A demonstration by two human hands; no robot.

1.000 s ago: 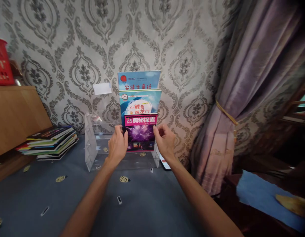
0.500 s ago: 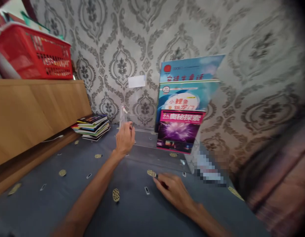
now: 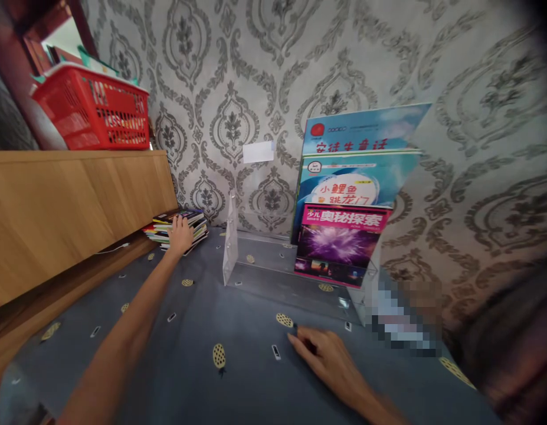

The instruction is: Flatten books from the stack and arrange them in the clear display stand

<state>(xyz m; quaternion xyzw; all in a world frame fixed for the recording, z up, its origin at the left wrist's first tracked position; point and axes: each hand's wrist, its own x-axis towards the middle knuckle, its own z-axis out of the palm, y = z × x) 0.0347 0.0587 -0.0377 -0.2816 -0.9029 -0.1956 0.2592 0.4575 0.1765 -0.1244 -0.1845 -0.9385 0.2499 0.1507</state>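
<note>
My left hand [image 3: 180, 235] reaches to the stack of books [image 3: 197, 227] at the left, its fingers laid over the near upper edge. Whether it grips any of them I cannot make out. My right hand [image 3: 330, 357] rests on the dark cloth with loosely bent fingers, thumb apart, holding nothing. Beyond it stands a clear plastic stepped rack [image 3: 273, 283]. On the rack's right side a pink-and-purple magazine [image 3: 339, 245] leans in front, a blue-green picture book [image 3: 362, 177] behind it, and a light-blue book [image 3: 366, 127] at the back.
A red basket [image 3: 100, 109] filled with items sits on a wooden cabinet [image 3: 87, 206] at the left. The patterned wall [image 3: 231, 112] bears a small white label [image 3: 258, 152]. Dark grey cloth [image 3: 189, 342] with pineapple prints covers the surface. A blurred dark shape fills the right edge.
My left hand has moved left from the rack's left end to the stack of books. My right hand stays on the cloth. The view has shifted slightly left.
</note>
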